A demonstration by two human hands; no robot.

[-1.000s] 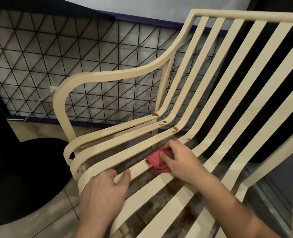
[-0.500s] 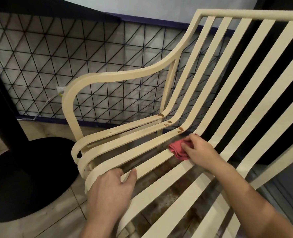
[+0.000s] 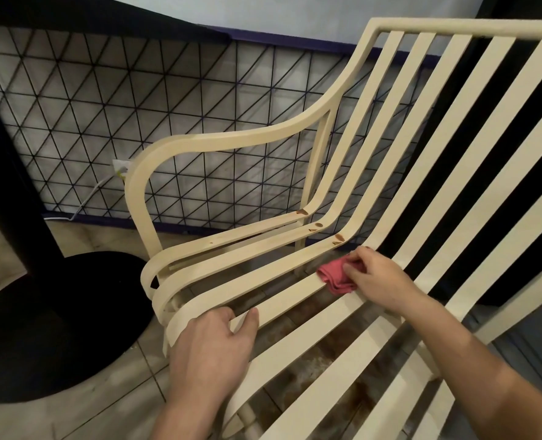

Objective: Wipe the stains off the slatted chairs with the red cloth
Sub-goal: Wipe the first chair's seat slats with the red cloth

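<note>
Tiled floor (image 3: 104, 411), mesh (image 3: 73, 106) behind. Mid-wipe: our right hand (image 3: 380, 277) pinches the red cloth (image 3: 331, 276) on a slatted chair (image 3: 231, 144) seat slat; left hand (image 3: 209, 347) grips the near edge. Next we probably need the brown stains (image 3: 338, 238) just beyond.

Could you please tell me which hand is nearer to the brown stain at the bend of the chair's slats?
Right. The right hand, holding the red cloth, sits just beside the brown stain; the left hand grips the front edge of the slatted chair, well away.
</note>
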